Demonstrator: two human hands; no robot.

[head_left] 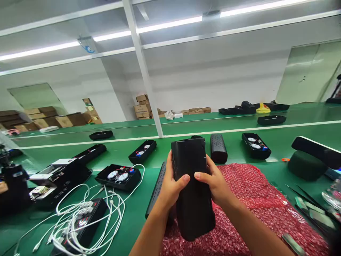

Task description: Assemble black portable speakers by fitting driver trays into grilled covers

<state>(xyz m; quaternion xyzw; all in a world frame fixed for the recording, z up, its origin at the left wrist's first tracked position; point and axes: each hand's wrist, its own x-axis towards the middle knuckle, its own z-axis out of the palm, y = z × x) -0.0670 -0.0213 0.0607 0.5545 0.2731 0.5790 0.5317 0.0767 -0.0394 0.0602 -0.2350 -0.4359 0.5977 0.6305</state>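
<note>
A long black plastic casing (192,206) is held up in front of me, its smooth face toward the camera. My left hand (172,181) wraps its left edge, and my right hand (214,179) grips its right edge. Both thumbs press on the front face; the fingers behind it are hidden. Beneath it lies red bubble wrap (245,209). Partly behind my left forearm, a dark casing with a patterned surface (157,186) rests on the bench. Another patterned black casing (218,148) lies just beyond my right hand.
Tangled white cables (112,213) cover the left of the green bench (138,220). Open black casings with round silver parts stand at left (118,176) and right (256,145). Tweezers (306,195) lie at right, near a dark rounded block (306,165). A white post (145,71) rises ahead.
</note>
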